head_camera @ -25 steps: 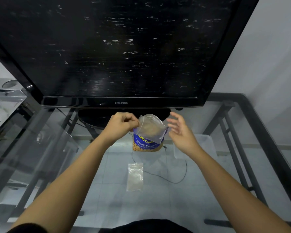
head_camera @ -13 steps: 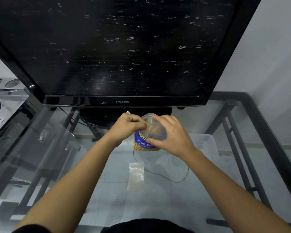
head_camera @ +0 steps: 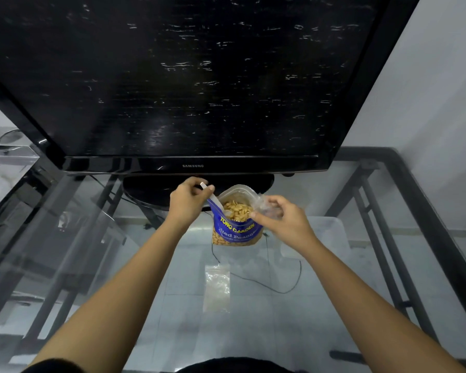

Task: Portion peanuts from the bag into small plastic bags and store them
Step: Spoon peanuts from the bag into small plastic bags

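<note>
The left hand (head_camera: 186, 203) pinches the left top corner of the blue peanut bag (head_camera: 236, 227), and the right hand (head_camera: 283, 220) pinches a crumpled clear plastic piece at its right rim, holding the mouth spread above the far middle of the glass tabletop (head_camera: 320, 305). Peanuts (head_camera: 237, 210) show inside. 1 small plastic bag (head_camera: 217, 288) lies flat nearer the front edge, with a television (head_camera: 189, 76) at the back.

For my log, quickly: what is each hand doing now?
Left hand: closed, pinching the peanut bag's top edge.
Right hand: closed on a small clear bag at the peanut bag's mouth.
</note>
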`<action>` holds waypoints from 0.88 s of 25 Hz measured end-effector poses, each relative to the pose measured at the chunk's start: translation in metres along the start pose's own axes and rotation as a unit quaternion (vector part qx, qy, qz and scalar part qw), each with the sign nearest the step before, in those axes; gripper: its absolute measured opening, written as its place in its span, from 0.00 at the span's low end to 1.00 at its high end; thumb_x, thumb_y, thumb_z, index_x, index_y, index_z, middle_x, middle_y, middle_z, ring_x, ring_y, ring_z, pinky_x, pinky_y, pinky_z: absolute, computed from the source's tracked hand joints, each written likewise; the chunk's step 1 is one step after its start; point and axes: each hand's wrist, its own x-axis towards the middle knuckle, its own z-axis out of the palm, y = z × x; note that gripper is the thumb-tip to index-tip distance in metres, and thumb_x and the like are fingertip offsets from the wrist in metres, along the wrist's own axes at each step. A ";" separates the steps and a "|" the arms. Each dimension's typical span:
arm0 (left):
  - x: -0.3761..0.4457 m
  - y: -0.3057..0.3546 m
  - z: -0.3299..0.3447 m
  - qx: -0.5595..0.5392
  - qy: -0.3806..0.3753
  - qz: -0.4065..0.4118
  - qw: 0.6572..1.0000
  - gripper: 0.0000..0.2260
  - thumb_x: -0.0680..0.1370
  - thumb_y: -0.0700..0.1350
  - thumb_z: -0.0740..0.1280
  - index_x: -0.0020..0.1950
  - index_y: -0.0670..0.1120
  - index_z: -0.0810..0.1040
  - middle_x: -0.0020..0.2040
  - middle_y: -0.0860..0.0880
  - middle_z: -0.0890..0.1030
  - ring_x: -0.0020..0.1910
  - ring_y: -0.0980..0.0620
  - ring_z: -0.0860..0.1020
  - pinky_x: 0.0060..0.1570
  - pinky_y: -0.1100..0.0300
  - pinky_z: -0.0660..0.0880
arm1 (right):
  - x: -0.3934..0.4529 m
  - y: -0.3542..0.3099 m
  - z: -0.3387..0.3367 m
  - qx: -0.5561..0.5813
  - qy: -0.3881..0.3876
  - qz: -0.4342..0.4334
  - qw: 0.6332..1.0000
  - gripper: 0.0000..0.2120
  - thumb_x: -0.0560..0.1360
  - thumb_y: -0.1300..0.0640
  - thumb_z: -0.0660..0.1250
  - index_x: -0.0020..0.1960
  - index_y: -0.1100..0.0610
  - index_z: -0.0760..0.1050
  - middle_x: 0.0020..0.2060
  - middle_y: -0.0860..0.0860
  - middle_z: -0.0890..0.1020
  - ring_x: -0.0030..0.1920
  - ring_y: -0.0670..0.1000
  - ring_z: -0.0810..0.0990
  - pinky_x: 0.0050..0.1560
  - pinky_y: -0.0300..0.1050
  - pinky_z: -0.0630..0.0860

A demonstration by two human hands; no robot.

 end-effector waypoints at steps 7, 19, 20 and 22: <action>0.006 -0.003 0.002 -0.062 -0.001 0.020 0.998 0.07 0.77 0.42 0.65 0.46 0.39 0.80 0.35 0.44 0.82 0.35 0.50 0.83 0.43 0.56 0.81 | 0.004 0.007 0.000 0.003 -0.021 0.020 1.000 0.25 0.66 0.45 0.74 0.60 0.52 0.73 0.52 0.44 0.78 0.52 0.42 0.76 0.38 0.25 0.72; 0.018 -0.025 0.003 -0.299 -0.042 -0.159 0.940 0.07 0.78 0.42 0.63 0.46 0.38 0.77 0.35 0.45 0.77 0.34 0.55 0.77 0.31 0.68 0.77 | 0.009 -0.001 -0.007 -0.018 0.024 -0.007 1.000 0.24 0.66 0.48 0.74 0.60 0.51 0.73 0.46 0.39 0.74 0.45 0.42 0.77 0.37 0.30 0.73; 0.020 -0.025 0.001 -0.318 -0.032 -0.171 0.932 0.07 0.79 0.41 0.63 0.45 0.39 0.77 0.35 0.45 0.77 0.34 0.54 0.77 0.31 0.68 0.77 | 0.012 -0.002 -0.009 -0.029 0.032 -0.014 0.999 0.25 0.66 0.48 0.75 0.60 0.51 0.73 0.47 0.41 0.75 0.46 0.44 0.77 0.39 0.31 0.73; 0.023 -0.024 -0.002 -0.340 -0.010 -0.184 0.922 0.06 0.79 0.41 0.63 0.44 0.41 0.76 0.34 0.46 0.76 0.33 0.55 0.76 0.30 0.68 0.77 | 0.017 -0.003 -0.012 -0.069 0.032 -0.034 0.997 0.27 0.65 0.46 0.75 0.61 0.51 0.73 0.51 0.44 0.77 0.49 0.47 0.77 0.45 0.38 0.76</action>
